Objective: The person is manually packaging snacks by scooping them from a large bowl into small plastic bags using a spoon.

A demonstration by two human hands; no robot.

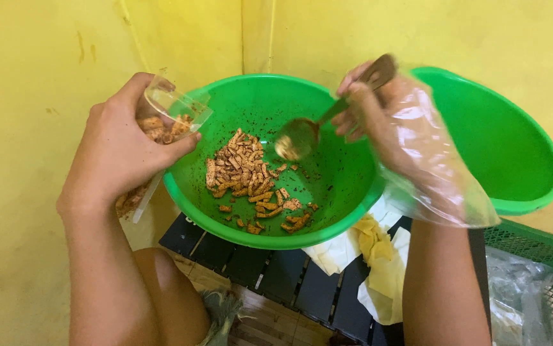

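A green plastic bowl [347, 186] in the middle holds a heap of seasoned orange snack sticks [244, 176] and red crumbs. My left hand [119, 150] grips a clear plastic bag [170, 118] partly filled with the same sticks, held at the bowl's left rim. My right hand [379, 106], inside a loose clear plastic glove, holds a metal spoon [299, 138] over the bowl, with a few sticks in its scoop. The spoon and right hand are blurred.
A second green bowl [513, 154] sits behind on the right. Yellow and white cloths [366, 253] lie on a dark slatted stool [276, 269] under the bowl. A green mesh crate [549, 256] with plastic stands at lower right. Yellow walls close in behind.
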